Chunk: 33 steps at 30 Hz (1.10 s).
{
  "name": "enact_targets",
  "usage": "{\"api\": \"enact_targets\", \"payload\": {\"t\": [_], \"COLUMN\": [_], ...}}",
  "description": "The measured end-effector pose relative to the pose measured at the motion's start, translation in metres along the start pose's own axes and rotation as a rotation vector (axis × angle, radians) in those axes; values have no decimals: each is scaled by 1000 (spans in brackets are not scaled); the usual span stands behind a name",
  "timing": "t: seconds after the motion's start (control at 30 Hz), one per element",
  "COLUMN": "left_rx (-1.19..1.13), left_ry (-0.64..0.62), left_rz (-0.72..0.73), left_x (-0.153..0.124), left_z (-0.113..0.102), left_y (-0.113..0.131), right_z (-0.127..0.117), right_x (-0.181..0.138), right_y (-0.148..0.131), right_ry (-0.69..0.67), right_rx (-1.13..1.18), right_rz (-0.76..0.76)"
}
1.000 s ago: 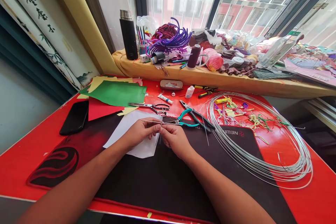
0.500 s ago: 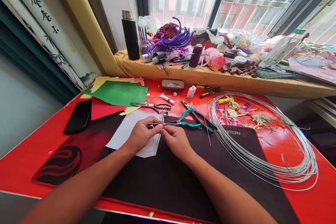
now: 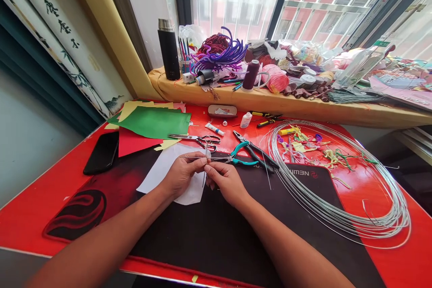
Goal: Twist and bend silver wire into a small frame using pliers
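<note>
My left hand [image 3: 184, 172] and my right hand [image 3: 225, 180] meet over the mat, each pinching thin metal wire [image 3: 219, 158]. One strand runs sideways past the left fingers, and other strands stand upright and hang below the fingertips. How the strands join is hidden by my fingers. Under the hands lies a white sheet of paper [image 3: 153, 177]. Just beyond them are scissors [image 3: 194, 138], teal-handled pliers [image 3: 243, 161] and black-handled pliers [image 3: 261, 155].
A large coil of wire [image 3: 398, 209] lies on the right of the red table, around yarn scraps [image 3: 334, 155]. Coloured paper [image 3: 158, 121] and a black phone [image 3: 101, 152] are on the left. A flask [image 3: 168, 49] and craft supplies crowd the windowsill.
My fingers have shifted slightly on the wire, and the upright strands have moved a little to the left. The whole view has tipped slightly; the tools lie as before.
</note>
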State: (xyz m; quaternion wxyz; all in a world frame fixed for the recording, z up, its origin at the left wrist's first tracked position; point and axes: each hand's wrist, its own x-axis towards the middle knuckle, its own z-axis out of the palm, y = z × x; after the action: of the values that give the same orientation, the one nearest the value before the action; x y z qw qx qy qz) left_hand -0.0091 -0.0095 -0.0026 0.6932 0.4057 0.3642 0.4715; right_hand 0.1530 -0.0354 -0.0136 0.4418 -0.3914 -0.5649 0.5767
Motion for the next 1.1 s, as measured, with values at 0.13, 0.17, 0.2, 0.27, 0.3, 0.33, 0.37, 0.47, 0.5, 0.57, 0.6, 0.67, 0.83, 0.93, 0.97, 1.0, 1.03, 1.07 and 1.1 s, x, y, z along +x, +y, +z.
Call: {"api": "enact_targets", "payload": {"t": [0.13, 0.17, 0.2, 0.27, 0.3, 0.33, 0.37, 0.47, 0.5, 0.57, 0.6, 0.67, 0.83, 0.93, 0.97, 1.0, 1.03, 1.07, 1.1], "left_rx": [-43, -43, -35, -2, 18, 37, 52, 58, 48, 22, 13, 3, -51, -45, -36, -27, -17, -9, -2], "left_ry": [-37, -50, -59, -63, -58, -50, -41, -20, -15, -6, -2, 10, 77, 20, -2, -18, -28, -32, -31], "left_rz": [-5, -5, -2, 10, 17, 24, 29, 34, 30, 21, 17, 11, -36, -60, -58, -55, -50, -47, -50], "left_x": [-2, -2, -3, -3, -3, -3, -3, -2, -2, -2, -3, -3, -2, -2, -2, -1, -1, -1, -1], "left_z": [1, 2, 2, 1, 0, -1, -1, -2, -1, 1, 2, 4, 4, 2, 2, 1, 0, -1, -1], "left_y": [-1, -2, -3, -4, -4, -4, -4, -4, -3, -2, -1, -1, -5, -6, -6, -5, -5, -5, -5], "right_z": [2, 3, 4, 5, 6, 5, 5, 4, 4, 5, 5, 6, 8, 9, 9, 9, 10, 10, 10], "right_x": [0, 0, 0, 1, 1, 1, 1, 2, 2, 2, 2, 2, 2, 2, 2, 2, 2, 2, 2], "right_y": [-1, -1, 0, 1, 2, 2, 2, 2, 2, 1, 1, 1, 5, 5, 5, 5, 5, 4, 4], "right_ry": [-22, -29, -34, -37, -37, -37, -34, -22, -19, -17, -15, -6, 14, 16, 12, 7, 2, 0, 0], "right_rx": [133, 169, 197, 210, 198, 177, 153, 102, 95, 94, 94, 88, 69, 74, 75, 75, 74, 73, 71], "right_rz": [45, 62, 77, 97, 102, 105, 103, 82, 75, 65, 61, 56, 66, 68, 66, 63, 59, 57, 56]}}
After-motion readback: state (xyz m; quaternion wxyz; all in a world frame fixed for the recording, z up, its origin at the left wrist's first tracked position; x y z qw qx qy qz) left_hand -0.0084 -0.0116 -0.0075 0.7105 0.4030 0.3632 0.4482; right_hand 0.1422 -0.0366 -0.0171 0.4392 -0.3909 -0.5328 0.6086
